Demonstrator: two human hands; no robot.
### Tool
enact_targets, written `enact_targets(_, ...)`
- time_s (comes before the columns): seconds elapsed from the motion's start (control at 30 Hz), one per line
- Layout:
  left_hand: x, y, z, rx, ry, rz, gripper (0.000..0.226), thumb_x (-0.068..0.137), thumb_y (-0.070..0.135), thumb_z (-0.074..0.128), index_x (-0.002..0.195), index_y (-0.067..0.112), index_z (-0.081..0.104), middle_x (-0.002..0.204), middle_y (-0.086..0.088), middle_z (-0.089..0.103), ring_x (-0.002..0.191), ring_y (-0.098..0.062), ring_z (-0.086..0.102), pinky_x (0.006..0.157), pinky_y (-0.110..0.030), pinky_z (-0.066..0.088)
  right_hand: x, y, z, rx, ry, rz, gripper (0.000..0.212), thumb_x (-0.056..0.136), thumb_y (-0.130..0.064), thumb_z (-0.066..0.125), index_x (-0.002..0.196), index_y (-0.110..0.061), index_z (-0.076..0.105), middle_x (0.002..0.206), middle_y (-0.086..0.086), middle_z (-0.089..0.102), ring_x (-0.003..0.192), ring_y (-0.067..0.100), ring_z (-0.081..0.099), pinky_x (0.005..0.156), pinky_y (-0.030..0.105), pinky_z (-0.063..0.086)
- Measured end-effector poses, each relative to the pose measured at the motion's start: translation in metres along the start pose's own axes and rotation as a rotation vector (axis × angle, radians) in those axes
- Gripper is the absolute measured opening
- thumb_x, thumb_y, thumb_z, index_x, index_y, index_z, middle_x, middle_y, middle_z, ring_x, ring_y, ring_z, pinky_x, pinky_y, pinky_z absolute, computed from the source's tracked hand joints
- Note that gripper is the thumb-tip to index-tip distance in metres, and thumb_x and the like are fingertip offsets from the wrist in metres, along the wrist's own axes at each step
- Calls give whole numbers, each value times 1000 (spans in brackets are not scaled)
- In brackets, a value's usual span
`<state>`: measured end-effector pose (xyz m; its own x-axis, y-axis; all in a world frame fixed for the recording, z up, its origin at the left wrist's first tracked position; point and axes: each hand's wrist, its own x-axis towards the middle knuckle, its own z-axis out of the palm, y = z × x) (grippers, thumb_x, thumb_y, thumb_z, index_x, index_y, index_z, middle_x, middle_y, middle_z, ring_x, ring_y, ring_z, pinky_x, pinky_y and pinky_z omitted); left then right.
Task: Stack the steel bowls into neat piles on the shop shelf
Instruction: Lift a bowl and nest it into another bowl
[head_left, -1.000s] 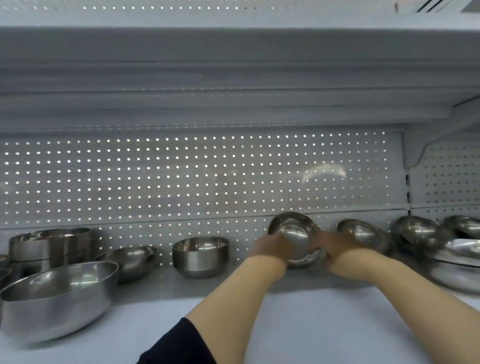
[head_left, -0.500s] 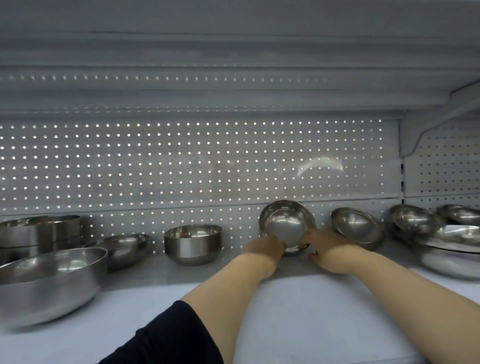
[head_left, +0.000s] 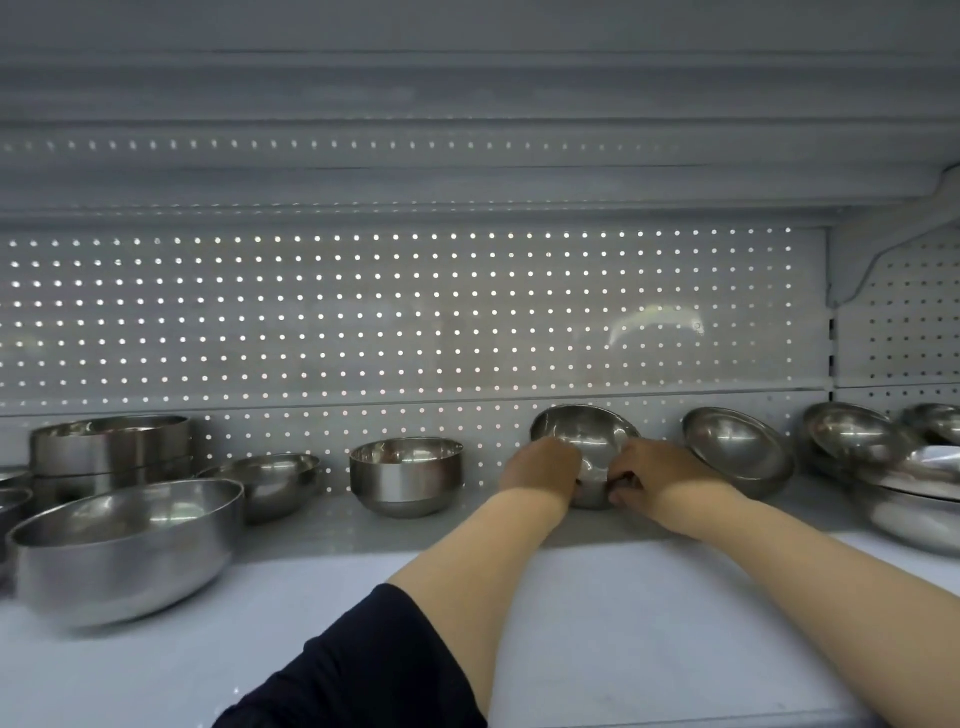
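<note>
Silver steel bowls (head_left: 406, 475), white shelf (head_left: 649, 623) — dotted pegboard back (head_left: 363, 312), navy sleeve (head_left: 363, 670)

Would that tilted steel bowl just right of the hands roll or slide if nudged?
Probably. The tilted bowl leans on its rounded side against the perforated back panel, so it may rock or settle flat. Its polished steel looks slippery on the smooth shelf.

We have one head-worn view, close to the shelf (head_left: 623, 597). It faces straight toward the pegboard (head_left: 395, 312) at 12 o'clock, tilted slightly down.
</note>
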<state>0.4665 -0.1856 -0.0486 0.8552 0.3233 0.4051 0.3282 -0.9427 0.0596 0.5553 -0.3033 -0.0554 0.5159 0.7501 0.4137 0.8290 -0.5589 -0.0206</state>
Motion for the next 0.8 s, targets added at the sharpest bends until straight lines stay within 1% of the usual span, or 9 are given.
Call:
enact_targets(0.13,-6,-6,-20,-7,-12,-36,22,84,5,56,105,2,60,107,-15,59,99,-33,57,74,-31,41,-4,-15,-8,81,39,40,10,87,-24,61,86,-18,68,94,0,67,86,21,60,67,26,44)
enact_targets(0.2,-10,-9,-34,-31,-57,-66,26,86,11,59,111,5,59,100,-13,59,94,-32,57,71,-30,39,-8,-25,-19,72,18,0,12,87,-25,60,76,-22,61,85,-5,62,81,19,58,58,20,38)
enact_targets(0.27,-23,-20,-49,-31,-76,-86,29,87,17,60,113,6,59,108,-14,61,98,-32,59,72,-31,42,-16,-39,-31,89,17,-77,12,86,-26,62,75,-28,58,90,-7,58,84,17,56,63,19,38)
enact_targets(0.33,-44,-37,-62,-52,-39,-48,26,88,22,59,108,7,62,109,-12,63,99,-29,59,75,-30,45,-24,-56,-43,93,45,-158,9,85,-24,62,77,-28,60,93,-7,57,87,17,54,69,23,39)
enact_targets(0.4,-72,-56,-73,-66,58,43,23,87,25,60,98,7,67,99,-12,66,93,-29,60,77,-33,48,-32,-77,-52,77,81,-227,8,85,-22,61,76,-21,62,89,-5,57,84,17,53,68,25,37)
enact_targets(0.5,-113,-81,-90,-132,140,46,18,83,24,65,90,8,69,87,-10,67,79,-25,59,68,-31,44,-41,-111,-59,86,136,-312,12,86,-27,62,85,-16,67,91,-3,59,84,18,55,72,29,40)
enact_targets(0.6,-142,-103,-102,-164,193,67,14,82,26,67,86,14,70,71,3,64,62,-10,51,57,-21,35,-47,-138,-58,110,181,-375,14,87,-30,62,90,-18,69,88,-6,58,82,15,53,70,28,38)
enact_targets(0.67,-157,-117,-105,-166,217,73,11,81,28,68,80,17,69,56,14,52,51,0,44,48,-13,28,-50,-154,-56,141,198,-402,14,87,-31,63,92,-20,69,85,-10,55,78,11,49,66,26,34)
enact_targets(0.8,-177,-139,-108,-178,249,57,9,80,29,69,75,22,70,53,18,49,53,4,46,51,-10,32,-52,-178,-49,174,199,-440,14,88,-31,62,95,-21,68,95,-7,59,81,11,50,67,24,33)
